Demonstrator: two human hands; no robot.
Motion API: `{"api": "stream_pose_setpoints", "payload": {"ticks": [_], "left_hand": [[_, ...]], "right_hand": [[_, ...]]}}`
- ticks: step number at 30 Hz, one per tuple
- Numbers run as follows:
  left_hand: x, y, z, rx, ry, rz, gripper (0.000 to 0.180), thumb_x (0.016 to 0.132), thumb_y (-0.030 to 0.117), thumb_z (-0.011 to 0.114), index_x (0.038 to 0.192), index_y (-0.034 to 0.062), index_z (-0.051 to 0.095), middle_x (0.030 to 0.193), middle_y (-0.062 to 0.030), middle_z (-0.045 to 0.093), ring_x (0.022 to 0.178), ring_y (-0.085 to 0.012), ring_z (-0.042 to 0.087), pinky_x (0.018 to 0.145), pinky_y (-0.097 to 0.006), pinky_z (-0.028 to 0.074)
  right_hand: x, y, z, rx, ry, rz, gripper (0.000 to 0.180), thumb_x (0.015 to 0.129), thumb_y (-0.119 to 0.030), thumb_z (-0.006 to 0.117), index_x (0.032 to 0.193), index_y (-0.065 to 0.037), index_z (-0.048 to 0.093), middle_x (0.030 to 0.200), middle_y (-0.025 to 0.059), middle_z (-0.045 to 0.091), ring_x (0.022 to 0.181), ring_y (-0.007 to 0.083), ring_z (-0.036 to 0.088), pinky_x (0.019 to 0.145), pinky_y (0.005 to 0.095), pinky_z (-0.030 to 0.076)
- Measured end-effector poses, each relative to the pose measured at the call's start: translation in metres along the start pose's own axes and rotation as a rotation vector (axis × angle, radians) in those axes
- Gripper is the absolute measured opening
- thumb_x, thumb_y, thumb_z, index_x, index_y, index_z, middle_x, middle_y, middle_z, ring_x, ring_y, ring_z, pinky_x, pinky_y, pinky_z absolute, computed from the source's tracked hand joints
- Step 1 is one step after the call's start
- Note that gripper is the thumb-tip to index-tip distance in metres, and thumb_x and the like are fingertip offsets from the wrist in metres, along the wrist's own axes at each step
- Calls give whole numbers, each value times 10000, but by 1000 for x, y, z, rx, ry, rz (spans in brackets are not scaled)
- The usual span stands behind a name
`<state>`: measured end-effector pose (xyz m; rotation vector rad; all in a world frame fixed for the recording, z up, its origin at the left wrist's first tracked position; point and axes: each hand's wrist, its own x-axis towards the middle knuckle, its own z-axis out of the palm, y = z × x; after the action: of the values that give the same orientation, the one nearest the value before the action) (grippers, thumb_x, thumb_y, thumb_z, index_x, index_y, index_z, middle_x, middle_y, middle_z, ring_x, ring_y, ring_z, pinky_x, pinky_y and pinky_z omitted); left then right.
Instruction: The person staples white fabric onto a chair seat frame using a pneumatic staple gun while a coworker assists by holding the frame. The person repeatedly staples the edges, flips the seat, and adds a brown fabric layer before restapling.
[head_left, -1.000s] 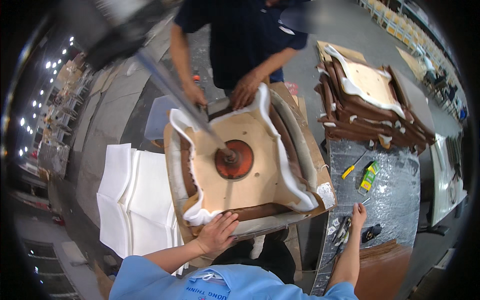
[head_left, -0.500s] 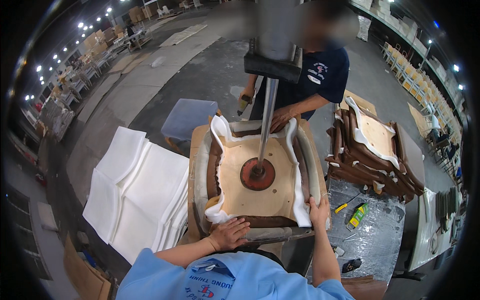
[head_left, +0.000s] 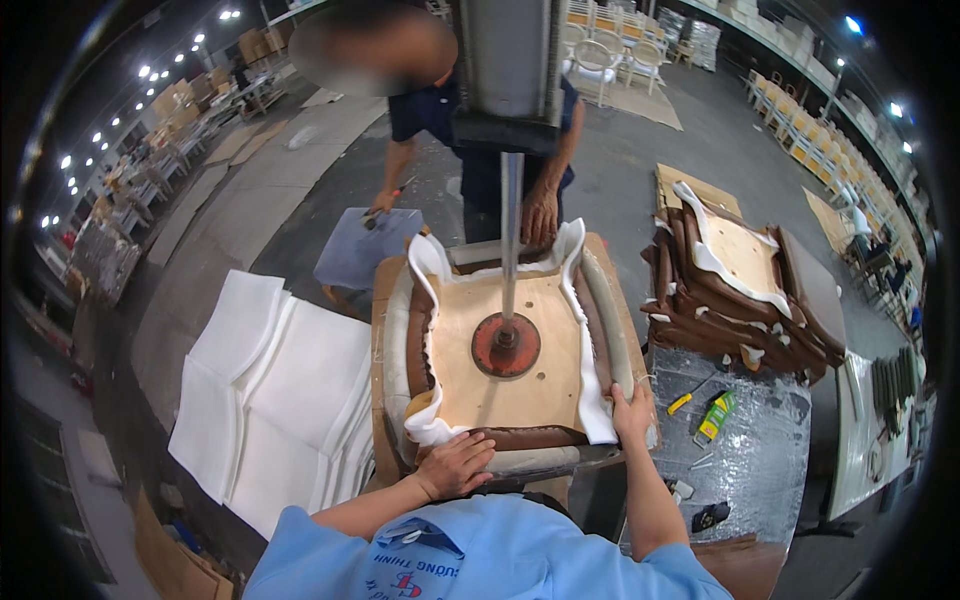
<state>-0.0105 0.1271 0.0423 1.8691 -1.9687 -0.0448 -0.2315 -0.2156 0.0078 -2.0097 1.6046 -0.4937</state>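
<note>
A plywood chair seat board [head_left: 470, 400] lies face up inside brown upholstery [head_left: 540, 438] with white wadding [head_left: 592, 400] round its sides. Under it is a grey padded frame [head_left: 394, 330]. The press's round red plate [head_left: 506, 345], on a steel rod [head_left: 511, 200], rests against the board's middle. My left hand [head_left: 455, 468] lies with fingers stretched out on the near edge, by the brown cover and the wadding's left corner. At the near right corner my right hand [head_left: 631, 415] grips the padded frame's outer side, thumb on top; its other fingertips are partly hidden.
White foam sheets [head_left: 310, 370] are stacked at left. On the right, a wrapped table [head_left: 750, 470] carries a yellow-handled tool [head_left: 680, 404], a green-yellow box [head_left: 714, 418] and stacked brown seats [head_left: 740, 290]. Across stands a co-worker [head_left: 430, 115], one hand by a blue-topped stool [head_left: 350, 250].
The co-worker has shifted left, one hand now over the stool with a tool. My view has turned slightly; both my hands stay at the same places on the seat and frame.
</note>
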Motion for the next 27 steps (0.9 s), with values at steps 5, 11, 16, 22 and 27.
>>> {"api": "stream_pose_setpoints", "payload": {"ticks": [5,11,16,22,27], "left_hand": [[-2,-2,-3,-13,-2,3,499,956,392,816,1339,84,730,1488,-93,701,1419,-300,639,1218,-485,485],[16,1,3,-64,12,71,476,960,360,809,1331,73,729,1493,-110,687,1421,-329,626,1211,-508,475],[10,-12,1,-29,-33,112,522,951,345,815,1371,58,701,1524,-126,662,1438,-351,608,1218,-533,463],[5,-7,13,-163,-178,88,584,923,199,778,1441,-31,637,1526,-265,610,1408,-478,574,1160,-586,457],[26,28,24,-335,-196,182,672,906,131,801,1509,-69,582,1533,-300,576,1411,-493,554,1169,-564,458]], "right_hand": [[-3,0,8,-23,19,20,680,1016,-558,706,1476,-58,674,1465,268,642,1398,450,584,1197,551,434],[5,38,-12,474,150,64,541,1122,-453,606,1435,-22,703,1432,253,695,1380,406,630,1192,463,458],[-86,73,-16,532,359,142,411,1109,-330,659,1372,-25,738,1333,173,758,1245,280,705,1075,394,532],[-261,120,-27,339,341,574,280,1043,-260,751,1239,-71,814,1070,109,834,988,215,773,899,378,597],[-336,137,-43,359,292,766,266,1026,-263,757,1217,-90,822,1107,129,841,1047,264,803,946,408,610]]}}
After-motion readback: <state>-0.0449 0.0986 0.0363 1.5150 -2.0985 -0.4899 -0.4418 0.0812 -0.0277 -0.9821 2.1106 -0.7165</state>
